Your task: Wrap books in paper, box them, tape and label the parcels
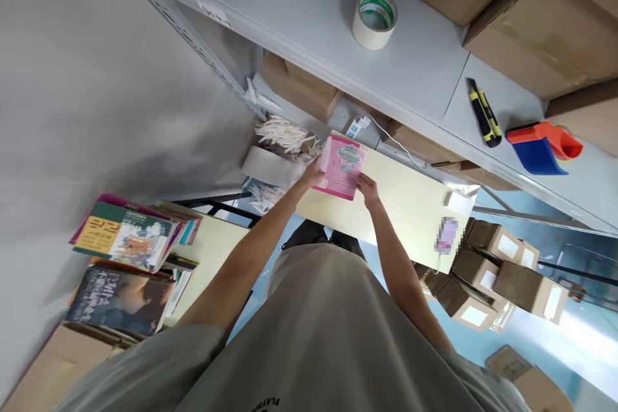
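Observation:
A pink booklet with a darker pink border and a green-blue title patch is held over the cream table. My left hand is closed on its left edge, where a pale, shiny flap or wrapping shows. At the lower right edge, the fingers of my right hand pinch the booklet. Small details of the cover are too fine to read.
A grey shelf overhangs the far side, bearing a tape roll, a box cutter and an orange-blue tape dispenser. Books are stacked at left. Paper strips lie beyond my left hand; cartons stand right.

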`<state>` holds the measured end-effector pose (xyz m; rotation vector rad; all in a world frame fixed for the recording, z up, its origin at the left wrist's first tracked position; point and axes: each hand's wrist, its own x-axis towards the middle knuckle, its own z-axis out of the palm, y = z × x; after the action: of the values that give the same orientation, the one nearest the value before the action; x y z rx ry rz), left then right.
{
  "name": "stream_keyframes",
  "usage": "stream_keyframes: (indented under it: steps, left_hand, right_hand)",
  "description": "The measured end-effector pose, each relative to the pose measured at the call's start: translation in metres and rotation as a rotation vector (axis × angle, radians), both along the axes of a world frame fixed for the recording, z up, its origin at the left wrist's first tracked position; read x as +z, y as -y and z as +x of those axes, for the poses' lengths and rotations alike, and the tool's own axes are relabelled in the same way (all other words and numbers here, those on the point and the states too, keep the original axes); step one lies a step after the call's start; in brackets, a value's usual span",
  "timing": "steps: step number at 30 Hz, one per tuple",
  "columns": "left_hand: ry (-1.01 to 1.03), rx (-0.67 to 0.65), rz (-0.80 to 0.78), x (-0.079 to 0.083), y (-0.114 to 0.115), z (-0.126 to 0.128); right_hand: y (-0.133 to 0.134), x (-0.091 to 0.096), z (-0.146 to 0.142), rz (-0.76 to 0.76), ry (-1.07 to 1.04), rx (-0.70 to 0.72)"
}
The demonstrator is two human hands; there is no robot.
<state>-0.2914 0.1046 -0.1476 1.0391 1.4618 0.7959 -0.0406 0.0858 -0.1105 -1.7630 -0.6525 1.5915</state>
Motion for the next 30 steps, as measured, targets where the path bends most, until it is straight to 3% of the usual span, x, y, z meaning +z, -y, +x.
stream_keyframes:
  steps: [3,6,10,14,22,30]
  left_hand:
    - [-0.006,-0.028,-0.114,-0.015,-0.005,0.015]
    - [0.014,-0.067,-0.138,-0.017,0.002,0.026]
    - [0.026,-0.095,-0.102,-0.006,0.025,0.024]
    - [0.035,-0.011,-0.085,0.016,0.064,0.014]
    - [0.097,0.269,-0.037,0.062,0.185,0.016]
    - [0.081,0.632,0.104,0.12,0.349,0.027]
  right_hand:
    - [0.001,-0.01,0.001,-0.036,0.047,-0.017]
    - [0.006,-0.008,0.006,-0.065,0.077,-0.002]
    - [0.015,0.01,0.008,-0.065,0.061,0.077]
    - [0.029,0.034,0.003,-0.012,-0.022,0.181]
    - [0.065,0.075,-0.013,0.069,-0.079,0.355]
    - [0.153,0.1,-0.029,0.187,-0.228,0.582]
